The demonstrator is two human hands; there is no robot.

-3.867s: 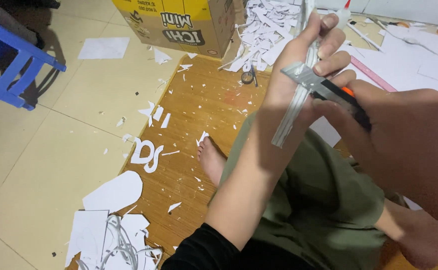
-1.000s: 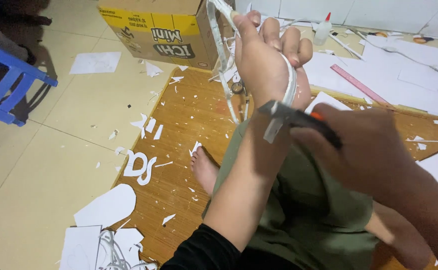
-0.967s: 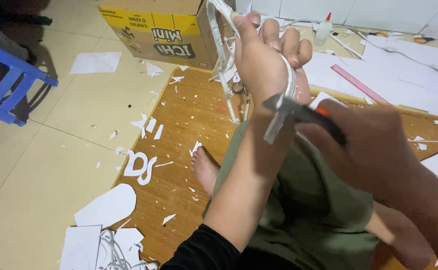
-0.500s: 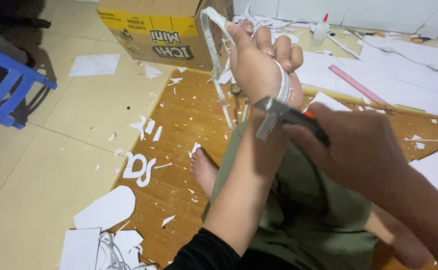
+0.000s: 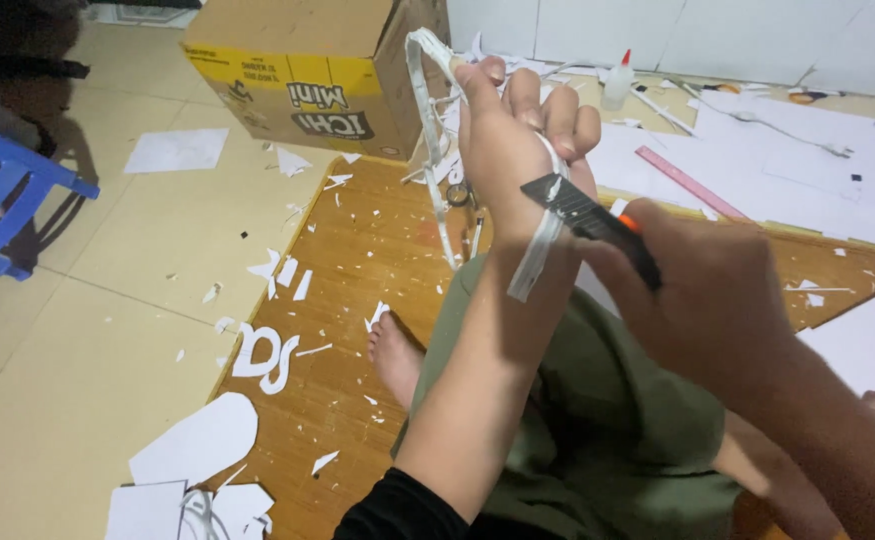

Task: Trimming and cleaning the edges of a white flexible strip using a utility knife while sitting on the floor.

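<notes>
The right hand (image 5: 702, 300) grips a utility knife (image 5: 587, 222), its blade laid against a white foam strip (image 5: 535, 250); the left hand (image 5: 517, 140), raised above the olive-clad lap, is closed round that strip, whose cut-out loop (image 5: 427, 130) rises past the fingers; on the wooden board (image 5: 357, 260) lie finished white cut-out letters (image 5: 267, 355) and many offcuts, so trimming looks well under way, this piece unfinished; beyond stand a cardboard box (image 5: 307, 70), a pink ruler (image 5: 692, 182) and a glue bottle (image 5: 617, 80).
</notes>
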